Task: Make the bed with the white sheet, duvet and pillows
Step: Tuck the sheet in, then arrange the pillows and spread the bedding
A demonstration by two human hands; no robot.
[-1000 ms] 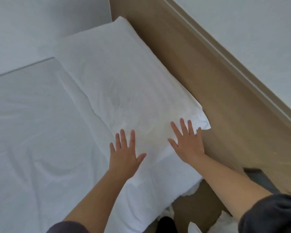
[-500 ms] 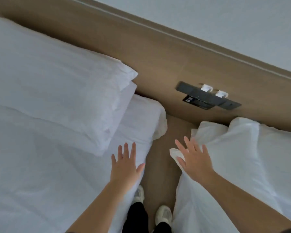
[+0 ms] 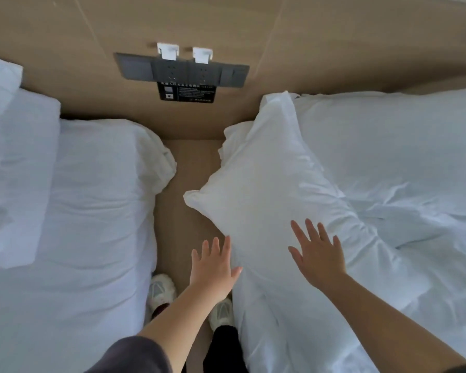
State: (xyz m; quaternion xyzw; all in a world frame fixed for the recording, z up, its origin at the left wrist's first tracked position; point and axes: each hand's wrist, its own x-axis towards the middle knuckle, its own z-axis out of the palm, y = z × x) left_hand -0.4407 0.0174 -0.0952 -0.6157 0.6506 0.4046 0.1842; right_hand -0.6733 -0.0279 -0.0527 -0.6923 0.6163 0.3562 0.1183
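Now, standing on the floor [image 3: 191,162] in the aisle between two beds, shoes [image 3: 160,290] visible below.

- Task's thing: loose white pillow [image 3: 267,189] on the right-hand bed [image 3: 414,146], at its aisle side. It sits on rumpled white bedding.
- Left hand [image 3: 213,267]: fingers straight and spread, holding nothing. It is at the pillow's aisle edge, thumb apparently touching the fabric.
- Right hand [image 3: 319,258]: fingers also straight and spread, palm down on top of the pillow. Contact looks likely but I cannot confirm it.
- Left-hand bed [image 3: 97,211]: looks dressed, with a second pillow [image 3: 11,157] at the frame's left edge.
- Socket panel [image 3: 182,70] is on the wooden headboard wall [image 3: 334,49], between the beds.

Orientation: the pillow's long axis runs from the headboard wall toward the person, slanted. It does not lie across the head of the bed. The far corner rides up against the wall. One side corner juts past the mattress edge over the aisle.

Risks, as I judge them:
- The pillow overhangs the gap, so a one-sided pull from the left hand could tip it onto the floor.
- Flat palms give no real purchase, and the soft filling may slump or fold mid-lift unless the fingers close on the ends.
- Swinging it square to the wall could drag the wrinkled bedding underneath and add creases.
- The raised corner could brush the socket panel if lifted high.
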